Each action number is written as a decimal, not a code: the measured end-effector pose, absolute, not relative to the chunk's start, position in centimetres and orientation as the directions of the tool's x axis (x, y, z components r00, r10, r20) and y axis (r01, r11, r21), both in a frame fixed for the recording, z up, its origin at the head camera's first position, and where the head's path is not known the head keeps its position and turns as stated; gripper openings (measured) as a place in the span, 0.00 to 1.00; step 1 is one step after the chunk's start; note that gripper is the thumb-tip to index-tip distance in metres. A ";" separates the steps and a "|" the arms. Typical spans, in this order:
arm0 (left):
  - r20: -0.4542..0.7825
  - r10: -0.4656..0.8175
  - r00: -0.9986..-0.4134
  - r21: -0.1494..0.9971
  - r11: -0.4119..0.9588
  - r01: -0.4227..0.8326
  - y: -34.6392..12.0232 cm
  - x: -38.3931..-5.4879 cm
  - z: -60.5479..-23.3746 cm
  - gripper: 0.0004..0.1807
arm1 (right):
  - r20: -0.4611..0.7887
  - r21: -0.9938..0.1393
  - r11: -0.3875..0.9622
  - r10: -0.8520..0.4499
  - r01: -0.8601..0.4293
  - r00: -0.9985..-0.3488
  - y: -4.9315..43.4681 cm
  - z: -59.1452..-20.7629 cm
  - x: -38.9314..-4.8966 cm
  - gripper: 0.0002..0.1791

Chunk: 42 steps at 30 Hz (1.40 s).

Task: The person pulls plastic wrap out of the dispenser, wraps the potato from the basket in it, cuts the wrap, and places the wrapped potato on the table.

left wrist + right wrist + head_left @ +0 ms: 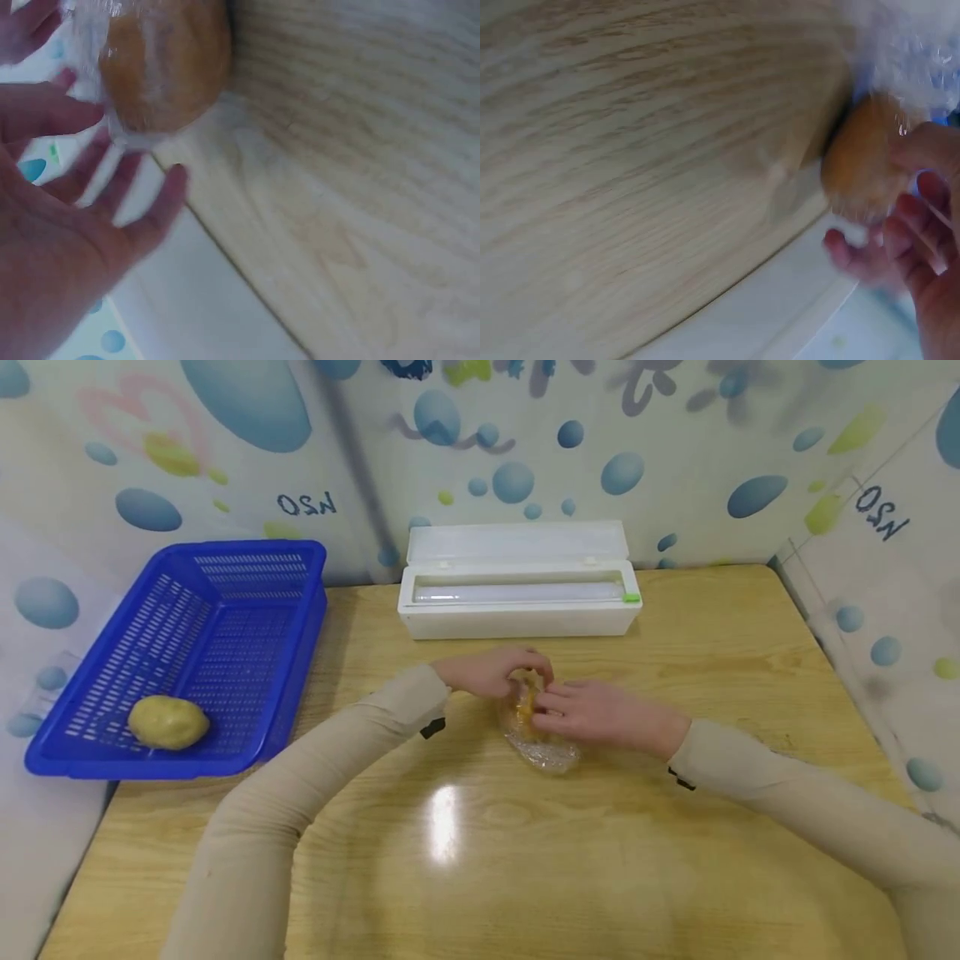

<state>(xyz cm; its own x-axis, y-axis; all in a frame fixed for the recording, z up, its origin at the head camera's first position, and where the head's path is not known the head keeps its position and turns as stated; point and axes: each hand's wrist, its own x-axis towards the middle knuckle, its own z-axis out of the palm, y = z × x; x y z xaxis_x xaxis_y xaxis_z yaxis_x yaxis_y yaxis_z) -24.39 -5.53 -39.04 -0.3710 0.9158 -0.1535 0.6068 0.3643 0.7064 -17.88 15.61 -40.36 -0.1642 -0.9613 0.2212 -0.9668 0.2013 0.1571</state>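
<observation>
Grip, by either hand, is uncertain: the left hand [491,671] and right hand [607,717] meet at the bundle, but whether fingers pinch or merely touch cannot be told. The rounded, orange-brown item [196,64] in clear, crinkled plastic film [547,753] sits at six o'clock from the long, white, open-lidded box [517,625]. Loose film might spring back if let go early; hard tugging could tear it, and lopsided pressure could roll the item.

Fingers [909,255] beside film-wrapped orange-brown item [855,161]
</observation>
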 end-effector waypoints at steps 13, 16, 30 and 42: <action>-0.498 0.729 -0.469 0.688 0.662 0.298 -5.6 -24.1 -38.3 0.17 | 0.123 0.518 0.143 -0.988 -0.843 -0.092 11.9 -42.1 -15.7 0.18; -0.491 0.699 -0.520 0.710 0.667 0.226 -5.7 -24.1 -38.3 0.17 | 0.136 0.502 0.158 -0.985 -0.850 -0.103 12.0 -41.7 -15.7 0.15; -0.407 0.513 -0.755 0.655 0.740 0.150 -4.7 -25.4 -38.5 0.24 | 0.285 0.088 0.496 -0.843 -0.864 -0.456 12.8 -42.4 -17.4 0.14; -0.385 0.508 -0.771 0.688 0.715 0.127 -4.7 -25.5 -39.1 0.21 | 0.307 -0.446 0.599 -0.596 -0.665 -0.742 12.5 -42.3 -18.2 0.06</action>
<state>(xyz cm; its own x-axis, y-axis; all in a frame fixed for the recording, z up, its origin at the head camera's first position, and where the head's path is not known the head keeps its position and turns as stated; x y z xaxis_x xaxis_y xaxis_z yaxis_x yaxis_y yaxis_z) -25.55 -4.68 -39.07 -0.7707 0.5076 -0.3851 0.1272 0.7149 0.6876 -18.17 12.52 -42.31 -0.7422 -0.5958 0.3070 -0.6652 0.5992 -0.4455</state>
